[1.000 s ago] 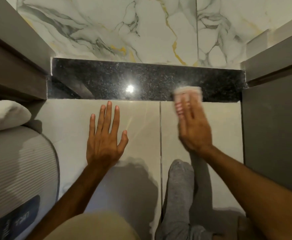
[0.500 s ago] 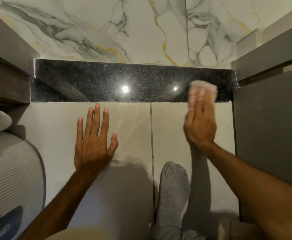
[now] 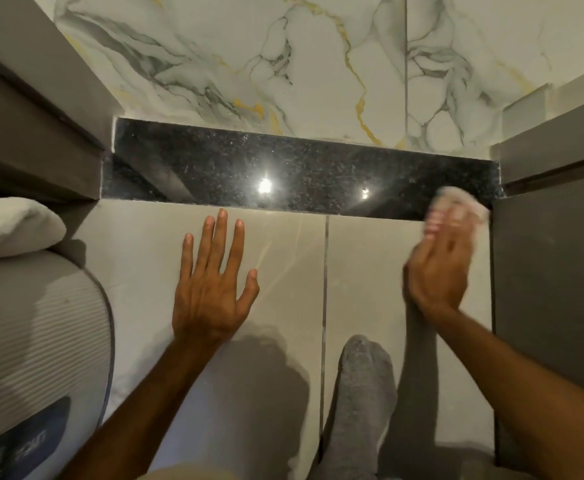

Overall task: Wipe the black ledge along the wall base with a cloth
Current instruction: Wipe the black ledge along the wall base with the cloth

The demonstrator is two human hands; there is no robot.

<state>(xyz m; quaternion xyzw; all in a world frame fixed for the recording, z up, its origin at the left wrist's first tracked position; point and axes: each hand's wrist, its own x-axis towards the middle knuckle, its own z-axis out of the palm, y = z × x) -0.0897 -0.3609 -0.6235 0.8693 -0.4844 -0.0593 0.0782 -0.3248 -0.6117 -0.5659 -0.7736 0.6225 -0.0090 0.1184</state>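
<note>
The black speckled ledge (image 3: 283, 171) runs across the foot of the marble wall, glossy with two light spots. My right hand (image 3: 437, 271) presses a pale cloth (image 3: 463, 204) with its fingers onto the ledge's far right end, beside the grey cabinet. Hand and cloth are blurred by motion, and most of the cloth is under the fingers. My left hand (image 3: 214, 285) lies flat on the floor tile just in front of the ledge's middle, fingers spread, holding nothing.
Grey cabinets close the space at left (image 3: 30, 133) and right (image 3: 553, 254). A mattress (image 3: 37, 341) with a white towel (image 3: 9, 226) on it fills the lower left. My foot in a grey sock (image 3: 363, 386) rests on the tile (image 3: 138, 258) below my right hand.
My right hand has slid the cloth rightward along the ledge, from right of centre to the far right end. My left hand stays planted on the floor.
</note>
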